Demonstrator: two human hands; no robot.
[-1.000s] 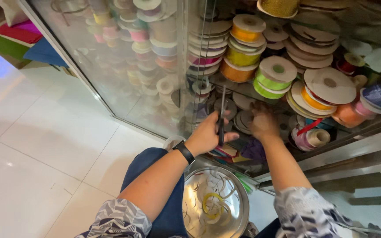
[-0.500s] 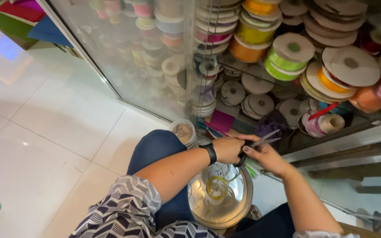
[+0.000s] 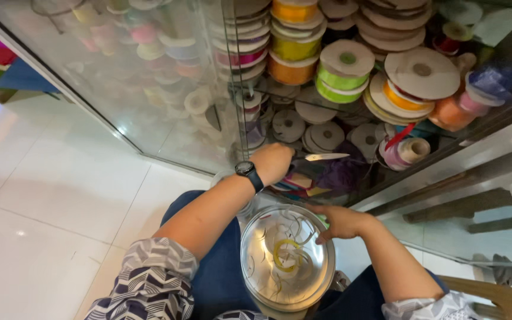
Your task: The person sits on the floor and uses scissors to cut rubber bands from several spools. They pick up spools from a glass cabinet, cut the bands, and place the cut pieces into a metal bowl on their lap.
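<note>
Nearest me, my right hand (image 3: 342, 222) curls its grip on the rim of the steel bowl (image 3: 287, 258) in my lap, ribbon scraps inside. Beyond it, my left hand (image 3: 272, 163) is clamped on scissors (image 3: 325, 157), blades pointing right, toward the ribbon spools (image 3: 351, 65) on the shelf.

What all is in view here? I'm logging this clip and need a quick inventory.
Scissors: one pair, silver blades, in left hand, pointing right.
Bowl: one, steel, on lap, thin ribbon scraps inside.
Ribbon spools: many, green, orange, yellow, pink, white, stacked in cabinet.
Cabinet: one, glass, ahead.
Floor: white tiles, left.
Watch: one, black, left wrist.
Left hand: grips scissors.
Right hand: on bowl rim.
</note>
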